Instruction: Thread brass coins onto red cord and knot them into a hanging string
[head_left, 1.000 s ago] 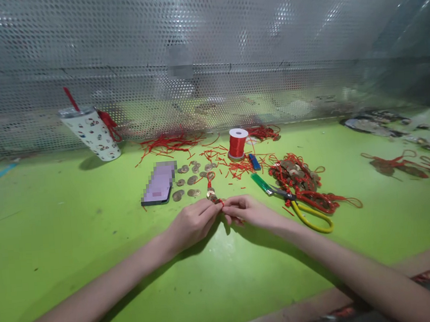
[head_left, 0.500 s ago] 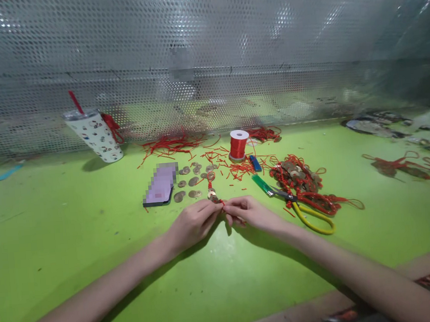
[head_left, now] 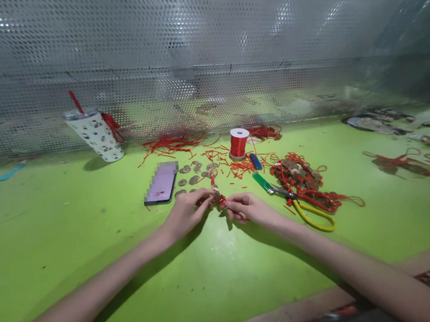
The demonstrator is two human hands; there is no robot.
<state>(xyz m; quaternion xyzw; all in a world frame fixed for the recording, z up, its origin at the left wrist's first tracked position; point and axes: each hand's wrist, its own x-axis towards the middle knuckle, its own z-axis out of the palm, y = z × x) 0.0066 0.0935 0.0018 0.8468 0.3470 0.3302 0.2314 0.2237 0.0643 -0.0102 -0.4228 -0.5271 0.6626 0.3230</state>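
Note:
A knotted red cord (head_left: 222,200) strung with brass-coloured coins lies between my hands at the middle of the table. At its upper part, the fingers of my left hand (head_left: 189,208) are closed on the coins. My right hand (head_left: 247,209) pinches the cord's red lower end between thumb and forefinger. The cord's thin upper part (head_left: 212,178) runs away from me above the hands. Loose coins (head_left: 194,180) lie just beyond my left hand, some partly hidden behind it.
A phone (head_left: 160,182) lies left of the coins. Yellow-handled scissors (head_left: 314,217), a green lighter (head_left: 263,183) and a pile of corded coins (head_left: 298,172) are at right. Farther back stand a red thread spool (head_left: 238,143) among cord scraps and a tumbler (head_left: 97,135).
My left hand has shifted from the cord's lower end up to the coins. My right hand keeps its pinch, and more of the red knot shows between the hands.

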